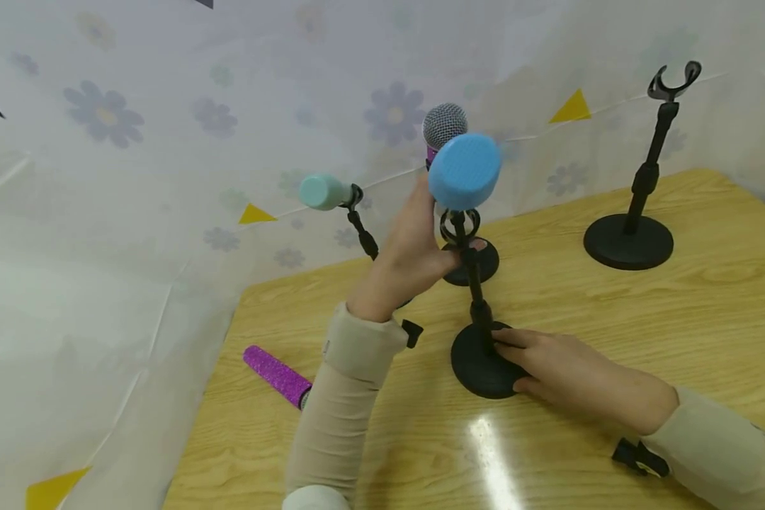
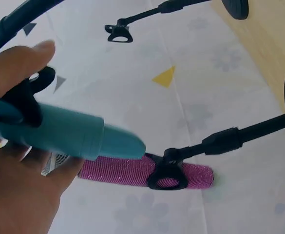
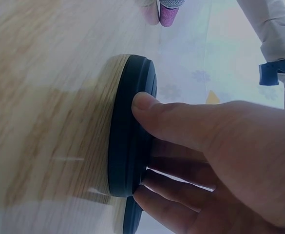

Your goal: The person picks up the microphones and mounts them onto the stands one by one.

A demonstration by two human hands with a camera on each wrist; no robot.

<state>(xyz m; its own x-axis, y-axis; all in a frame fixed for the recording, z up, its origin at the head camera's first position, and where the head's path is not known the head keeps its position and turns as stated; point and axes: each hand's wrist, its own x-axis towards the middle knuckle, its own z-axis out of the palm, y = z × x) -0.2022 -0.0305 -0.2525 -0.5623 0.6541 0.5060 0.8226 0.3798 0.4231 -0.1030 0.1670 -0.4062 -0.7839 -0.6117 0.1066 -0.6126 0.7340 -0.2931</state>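
A blue microphone (image 1: pixel 465 172) sits in the clip of a black desktop stand (image 1: pixel 474 283), its wide blue head toward the head camera. My left hand (image 1: pixel 408 248) is at the top of this stand. In the left wrist view its fingers curl round the blue handle (image 2: pixel 69 131), and the thumb lies by the black clip (image 2: pixel 25 102). Low down, my right hand (image 1: pixel 574 368) grips the round base (image 1: pixel 474 372). The right wrist view shows the thumb on one face of the base (image 3: pixel 127 126) and fingers at its far side.
Behind stands a purple microphone with a silver grille (image 1: pixel 445 125) on another stand. A mint microphone (image 1: pixel 321 193) is clipped on a stand to the left. At the right is a stand with a bare clip (image 1: pixel 637 184). A glittery magenta microphone (image 1: pixel 277 375) lies on the wooden table (image 1: pixel 229 439).
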